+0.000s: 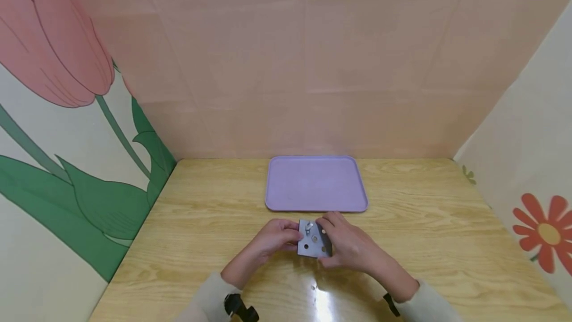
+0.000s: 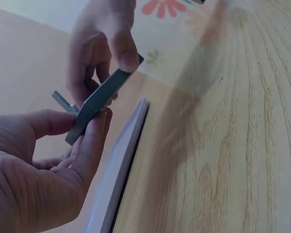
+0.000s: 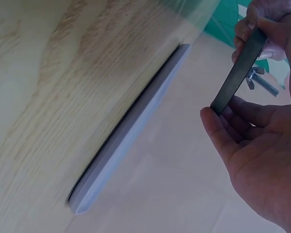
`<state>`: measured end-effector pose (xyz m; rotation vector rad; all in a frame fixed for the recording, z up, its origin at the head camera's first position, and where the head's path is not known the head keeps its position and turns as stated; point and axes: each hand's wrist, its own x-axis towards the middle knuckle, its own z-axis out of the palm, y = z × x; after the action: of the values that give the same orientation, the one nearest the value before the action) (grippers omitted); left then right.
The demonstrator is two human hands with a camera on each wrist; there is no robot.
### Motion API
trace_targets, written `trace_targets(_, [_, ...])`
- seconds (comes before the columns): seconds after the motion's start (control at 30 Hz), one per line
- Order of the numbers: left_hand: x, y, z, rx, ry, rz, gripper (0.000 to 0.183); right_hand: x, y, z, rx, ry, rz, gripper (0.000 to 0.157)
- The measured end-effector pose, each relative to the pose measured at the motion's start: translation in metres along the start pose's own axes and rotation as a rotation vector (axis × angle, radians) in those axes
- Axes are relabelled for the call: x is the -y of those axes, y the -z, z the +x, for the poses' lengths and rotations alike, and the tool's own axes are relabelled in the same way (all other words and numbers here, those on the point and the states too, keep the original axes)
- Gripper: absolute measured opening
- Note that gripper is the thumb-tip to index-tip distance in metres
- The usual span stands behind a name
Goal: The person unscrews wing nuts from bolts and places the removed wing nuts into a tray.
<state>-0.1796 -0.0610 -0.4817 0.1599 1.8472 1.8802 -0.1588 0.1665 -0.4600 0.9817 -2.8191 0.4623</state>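
Between both hands is a square grey metal plate (image 1: 314,247) with several round holes, held above the table. My left hand (image 1: 274,238) pinches its left edge between thumb and fingers. The right hand (image 1: 353,248) grips the opposite side, its thumb low and its fingers over the top corner. A silver wing screw (image 3: 255,77) sits in one hole, its threaded end standing out from the face. Seen from the left wrist, the plate (image 2: 99,99) is tilted and nearly edge-on. Parts of its right side are hidden behind the fingers.
A shallow purple tray (image 1: 317,183) lies just beyond the hands at the back of the wooden table (image 1: 201,242). A pinkish cloth wall (image 1: 304,63) rises behind it, with flower-printed panels on the left and right sides.
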Motion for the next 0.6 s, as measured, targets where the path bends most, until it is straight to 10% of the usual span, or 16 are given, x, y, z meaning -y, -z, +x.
trace_targets(0.6, [-0.0044,-0.0001,0.0022,0.013,0.031,0.053,0.03,-0.0023,-0.0061,-0.0002,0.01,0.012,0.031,0.086])
